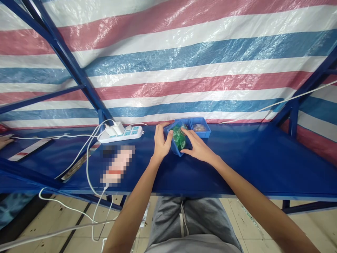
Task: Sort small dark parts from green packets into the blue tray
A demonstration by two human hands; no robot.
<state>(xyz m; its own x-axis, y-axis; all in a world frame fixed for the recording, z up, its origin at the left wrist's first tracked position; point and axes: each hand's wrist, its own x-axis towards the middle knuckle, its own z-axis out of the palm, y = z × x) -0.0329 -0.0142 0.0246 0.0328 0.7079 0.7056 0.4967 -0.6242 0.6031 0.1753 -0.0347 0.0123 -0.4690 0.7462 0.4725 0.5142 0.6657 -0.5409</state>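
Observation:
A small blue plastic bin (177, 152) sits tilted on the blue table, with a crumpled green plastic bag (179, 137) in it. What the bag contains is too small to tell. My left hand (162, 142) wraps around the bin's left side, its thumb at the rim beside the bag. From the right, my right hand (198, 147) curls its thumb and fingers around the right side of the green bag, close to the bin's edge. A second blue bin (206, 134) adjoins behind to the right, with a clear bag (199, 128) of pale items inside.
A white power strip (121, 135) with plugged-in chargers lies left of my hands. White cables (88, 168) run across the blue table (252, 158) and over its front edge. A blurred-out phone-like object (118, 167) lies nearby. Another person's hand (5, 141) shows far left, near a phone (29, 149).

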